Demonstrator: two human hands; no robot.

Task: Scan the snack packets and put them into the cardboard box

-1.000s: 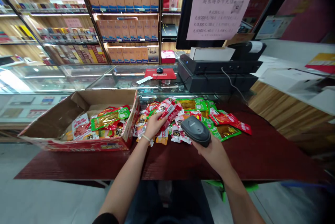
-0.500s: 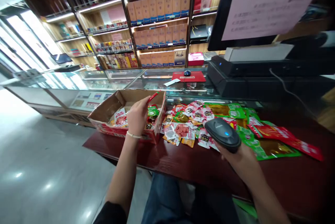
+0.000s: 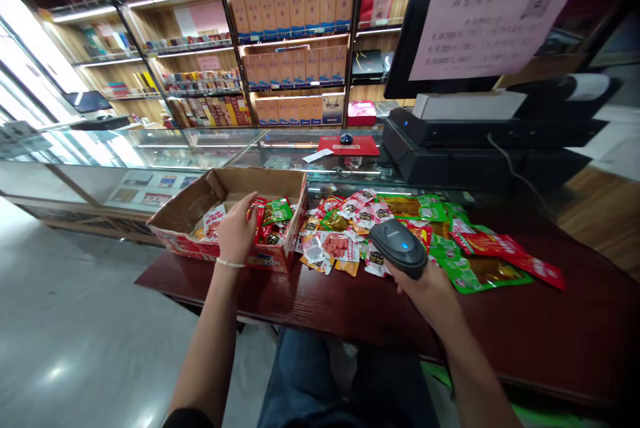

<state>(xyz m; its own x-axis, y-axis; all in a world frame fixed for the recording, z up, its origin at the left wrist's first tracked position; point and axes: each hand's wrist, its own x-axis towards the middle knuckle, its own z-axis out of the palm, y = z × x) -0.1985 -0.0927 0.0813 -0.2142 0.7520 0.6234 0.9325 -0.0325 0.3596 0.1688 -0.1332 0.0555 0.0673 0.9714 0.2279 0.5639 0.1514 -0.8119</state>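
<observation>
Over the cardboard box (image 3: 175,240), my left hand (image 3: 236,231) has its thumb and forefinger apart, with nothing visible between them; its other fingers are mostly hidden. Just beside its fingertips lies a red snack packet (image 3: 259,218), and next to that a green packet (image 3: 277,211). A white-and-red packet (image 3: 214,220) rests in the box left of the hand. My right hand (image 3: 425,285) is wrapped round a black barcode scanner (image 3: 400,248) with a lit blue light, held above the pile of small snack packets (image 3: 340,246) on the dark red table (image 3: 310,298).
Larger green packets (image 3: 480,273) and long red packets (image 3: 510,255) lie right of the scanner. Behind the table runs a glass counter (image 3: 240,148) with a computer mouse (image 3: 346,139) on a red mat. A black checkout machine (image 3: 450,161) stands at the back right.
My left hand has lowered toward the box, and the thin red packet that stuck out of its fingers no longer shows there. The view has shifted right; my right hand still grips the scanner.
</observation>
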